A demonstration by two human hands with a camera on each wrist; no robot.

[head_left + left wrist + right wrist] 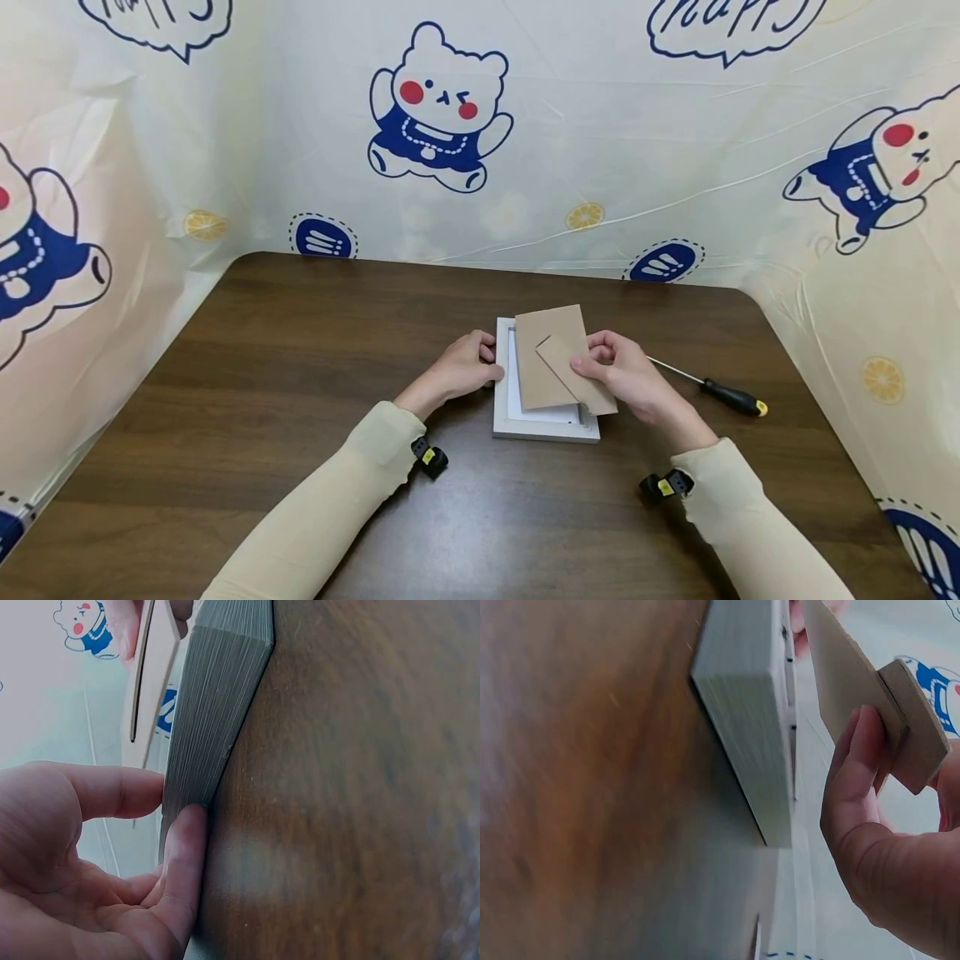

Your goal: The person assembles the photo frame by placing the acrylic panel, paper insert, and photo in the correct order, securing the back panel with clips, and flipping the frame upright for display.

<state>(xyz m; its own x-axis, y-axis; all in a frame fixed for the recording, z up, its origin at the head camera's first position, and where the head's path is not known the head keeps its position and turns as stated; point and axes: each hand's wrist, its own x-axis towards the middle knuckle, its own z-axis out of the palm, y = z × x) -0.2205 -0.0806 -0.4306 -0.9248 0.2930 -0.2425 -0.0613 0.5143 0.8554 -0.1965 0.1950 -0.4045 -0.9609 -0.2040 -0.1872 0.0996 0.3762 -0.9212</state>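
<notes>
A pale grey picture frame lies on the table with a white sheet inside it. At its left edge, my left hand holds the frame; in the left wrist view the fingertips meet its grooved side. My right hand pinches a brown backing board by its right side, thumb on top. The board is tilted above the frame and covers part of it. A smaller brown flap lies across the board, and stands out from it in the right wrist view.
A screwdriver with a black and yellow handle lies right of the frame, its tip hidden behind my right hand. The brown wooden table meets a printed cloth at the back and sides.
</notes>
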